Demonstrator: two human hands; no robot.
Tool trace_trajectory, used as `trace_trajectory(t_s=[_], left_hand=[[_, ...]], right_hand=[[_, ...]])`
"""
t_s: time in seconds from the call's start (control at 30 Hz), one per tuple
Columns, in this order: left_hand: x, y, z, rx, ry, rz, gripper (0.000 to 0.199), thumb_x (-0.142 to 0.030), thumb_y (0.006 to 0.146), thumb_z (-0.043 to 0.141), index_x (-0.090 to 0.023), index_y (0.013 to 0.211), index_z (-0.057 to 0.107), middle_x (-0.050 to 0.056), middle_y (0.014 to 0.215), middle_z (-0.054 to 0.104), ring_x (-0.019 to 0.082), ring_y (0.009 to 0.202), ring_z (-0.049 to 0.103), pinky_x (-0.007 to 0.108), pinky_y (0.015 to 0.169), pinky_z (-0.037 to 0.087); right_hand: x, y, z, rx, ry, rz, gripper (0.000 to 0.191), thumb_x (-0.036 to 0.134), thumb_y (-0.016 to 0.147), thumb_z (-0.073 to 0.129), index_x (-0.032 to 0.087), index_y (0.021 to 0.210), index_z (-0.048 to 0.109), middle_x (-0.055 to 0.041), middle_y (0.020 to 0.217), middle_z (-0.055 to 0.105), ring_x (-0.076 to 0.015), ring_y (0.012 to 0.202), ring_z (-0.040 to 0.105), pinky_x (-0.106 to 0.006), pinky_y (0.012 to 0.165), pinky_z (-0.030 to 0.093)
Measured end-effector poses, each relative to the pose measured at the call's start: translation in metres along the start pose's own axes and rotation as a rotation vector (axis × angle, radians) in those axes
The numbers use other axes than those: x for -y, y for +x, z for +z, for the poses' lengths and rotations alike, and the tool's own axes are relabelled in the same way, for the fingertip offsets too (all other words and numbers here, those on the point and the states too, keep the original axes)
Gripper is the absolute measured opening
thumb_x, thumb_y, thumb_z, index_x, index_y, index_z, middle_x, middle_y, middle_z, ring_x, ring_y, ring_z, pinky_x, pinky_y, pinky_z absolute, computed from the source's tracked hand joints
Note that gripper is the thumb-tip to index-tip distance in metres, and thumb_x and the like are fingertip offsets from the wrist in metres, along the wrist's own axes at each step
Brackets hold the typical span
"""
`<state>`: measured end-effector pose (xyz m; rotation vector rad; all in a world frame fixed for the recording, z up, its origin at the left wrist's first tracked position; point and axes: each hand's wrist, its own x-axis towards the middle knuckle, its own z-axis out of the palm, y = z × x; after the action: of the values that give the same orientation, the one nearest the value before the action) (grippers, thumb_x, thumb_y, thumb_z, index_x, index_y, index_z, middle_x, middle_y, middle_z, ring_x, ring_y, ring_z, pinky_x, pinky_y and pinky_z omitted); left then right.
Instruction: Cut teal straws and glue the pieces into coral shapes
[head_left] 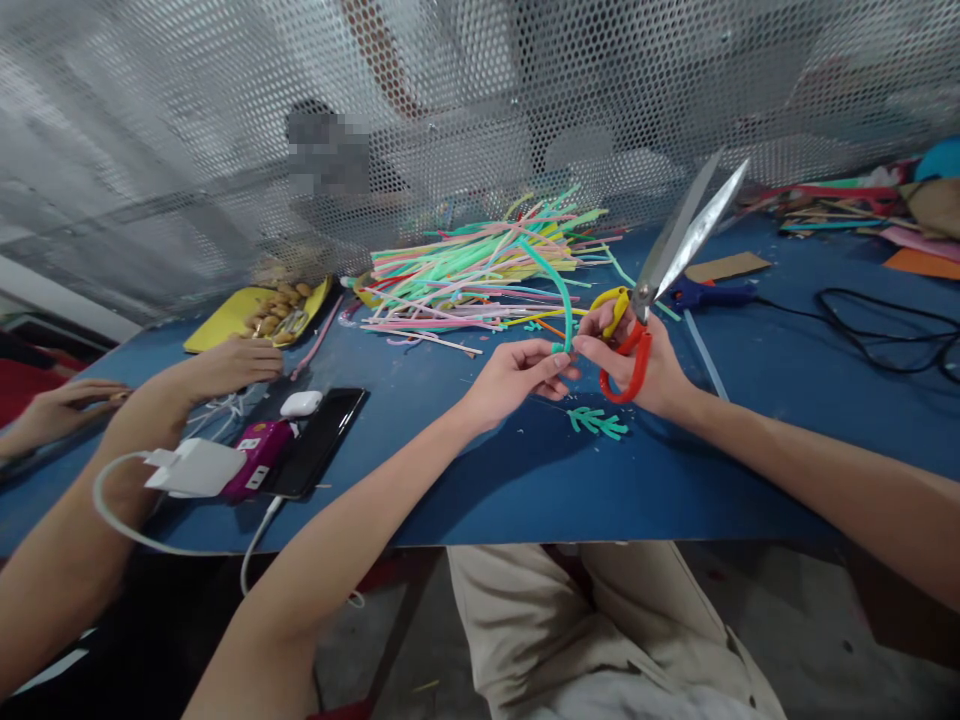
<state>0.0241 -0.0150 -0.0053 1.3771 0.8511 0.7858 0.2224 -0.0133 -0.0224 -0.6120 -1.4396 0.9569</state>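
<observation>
A green sprig [598, 422] lies just on the near side of the left hand [517, 375], whose fingers pinch a green pipe cleaner [566, 300] arcing up beyond their tips. The right hand [660, 370] grips scissors [643, 294], blades parted. Farther, leftward of the fingers, a yellow tray [217, 315] holds brown lumps [271, 315].
</observation>
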Motion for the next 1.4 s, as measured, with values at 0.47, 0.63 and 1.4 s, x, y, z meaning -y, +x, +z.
trace_trajectory(t_s=[0.47,0.63,1.4], left_hand=[[-0.005,0.015,-0.049,-0.365,-0.033,0.323,0.029,-0.043,0.082,0.080,-0.017,0.091,0.072,0.001,0.080,0.073,0.005,0.058,0.059,0.018,0.056,0.051],[-0.004,0.012,-0.043,-0.303,0.076,0.320,0.032,-0.047,0.083,0.077,-0.017,0.089,0.070,0.002,0.080,0.074,0.007,0.057,0.059,0.021,0.056,0.052],[-0.029,-0.010,-0.035,-0.055,0.298,0.270,0.026,-0.041,0.085,0.076,-0.015,0.086,0.080,0.003,0.065,0.071,0.005,0.044,0.051,0.018,0.043,0.043]], right_hand=[[0.019,0.024,-0.049,0.352,-1.123,0.325,0.047,0.070,0.087,0.055,0.024,0.084,0.045,-0.0037,0.077,0.059,-0.0196,0.064,0.049,-0.033,0.059,0.030],[0.024,0.021,-0.042,0.448,-1.123,0.409,0.055,0.079,0.083,0.056,0.024,0.076,0.048,-0.0029,0.072,0.060,-0.0185,0.060,0.048,-0.032,0.058,0.030],[0.034,0.007,-0.027,0.686,-0.779,0.327,0.050,0.072,0.091,0.054,0.024,0.082,0.047,0.0018,0.075,0.053,-0.0171,0.068,0.050,-0.032,0.070,0.041]])
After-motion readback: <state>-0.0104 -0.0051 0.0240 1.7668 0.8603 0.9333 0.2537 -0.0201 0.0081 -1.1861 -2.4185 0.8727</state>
